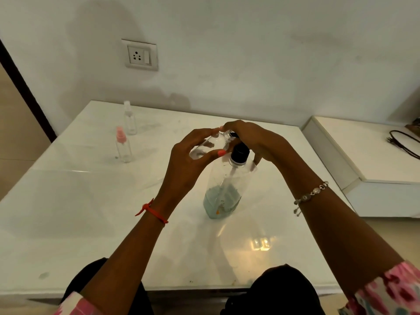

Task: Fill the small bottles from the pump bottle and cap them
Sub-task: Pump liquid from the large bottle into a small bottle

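The left hand [191,153] holds a small clear bottle [208,144] tipped on its side above the tabletop [91,201]. Its grip is narrow, thumb under the bottle and fingertips over the top. The bottle's mouth points right towards the pump, but the mouth is hidden where both hands meet, so whether the spout reaches it cannot be told. The right hand [254,139] is curled down over the head of the pump bottle [227,189], covering the head almost entirely; only a black sliver of spout and the black collar [239,153] show. The pump bottle stands upright near the middle of the tabletop, with pale bluish liquid low inside and blurred marks on its wall that cannot be read. At the far left stand two more small bottles, a pink-capped bottle [122,144] nearer and a clear-capped bottle [130,118] just behind; whether they hold liquid is hard to tell. On the right, a dark cable [402,144] is cut off by the frame edge.
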